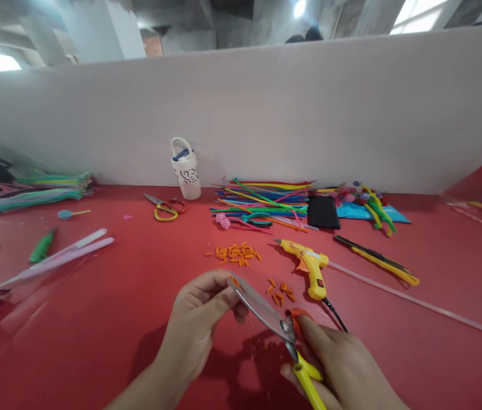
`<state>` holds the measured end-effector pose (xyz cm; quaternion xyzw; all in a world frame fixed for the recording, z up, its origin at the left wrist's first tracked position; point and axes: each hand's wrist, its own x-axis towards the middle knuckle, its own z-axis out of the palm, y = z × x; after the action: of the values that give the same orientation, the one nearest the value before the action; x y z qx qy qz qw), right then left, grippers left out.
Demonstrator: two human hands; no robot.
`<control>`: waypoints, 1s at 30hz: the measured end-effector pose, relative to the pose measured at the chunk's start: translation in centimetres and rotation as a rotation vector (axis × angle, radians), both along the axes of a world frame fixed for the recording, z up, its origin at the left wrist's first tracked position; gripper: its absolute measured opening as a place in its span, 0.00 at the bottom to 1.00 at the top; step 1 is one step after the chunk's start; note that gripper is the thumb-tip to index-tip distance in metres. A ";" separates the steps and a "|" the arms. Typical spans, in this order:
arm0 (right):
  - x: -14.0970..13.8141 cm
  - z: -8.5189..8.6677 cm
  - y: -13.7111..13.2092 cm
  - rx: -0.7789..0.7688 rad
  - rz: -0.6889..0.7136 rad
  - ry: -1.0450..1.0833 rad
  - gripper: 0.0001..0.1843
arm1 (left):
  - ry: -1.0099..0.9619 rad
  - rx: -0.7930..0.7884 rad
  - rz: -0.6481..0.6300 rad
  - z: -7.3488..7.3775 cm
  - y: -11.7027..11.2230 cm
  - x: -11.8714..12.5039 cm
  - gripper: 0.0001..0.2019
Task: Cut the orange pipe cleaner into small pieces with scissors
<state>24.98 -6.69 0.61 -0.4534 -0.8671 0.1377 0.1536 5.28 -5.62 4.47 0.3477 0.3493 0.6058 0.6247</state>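
My right hand (343,364) grips a pair of scissors (262,307) with yellow and orange handles, its blades pointing up and left. At the blade tips, my left hand (202,319) pinches a small orange piece (235,281) between thumb and fingers. The piece lies against the blades; much of it is hidden by the fingertips. Just beyond my hands lies a pile of short orange pieces (236,254). A smaller group of orange pieces (281,291) is scattered to the right of the blades.
A yellow glue gun (309,265) with a cord lies right of the pieces. Behind are colored pipe cleaners (262,199), a black phone (323,213), a white cup (187,173) and another pair of scissors (164,208). At left lies a green-handled tool (43,246).
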 end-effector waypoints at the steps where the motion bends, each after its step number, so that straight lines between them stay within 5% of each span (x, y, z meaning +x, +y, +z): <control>1: 0.0 0.0 0.0 -0.016 -0.001 -0.001 0.12 | 0.001 -0.002 0.000 0.0 0.0 0.0 0.01; 30: -0.3 0.6 -0.1 -0.066 0.035 0.012 0.12 | -0.021 -0.040 0.007 0.3 0.0 0.0 0.01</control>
<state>24.67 -6.82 1.18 -0.4423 -0.8688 0.1715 0.1415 5.28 -5.62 4.73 0.3275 0.3558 0.6044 0.6332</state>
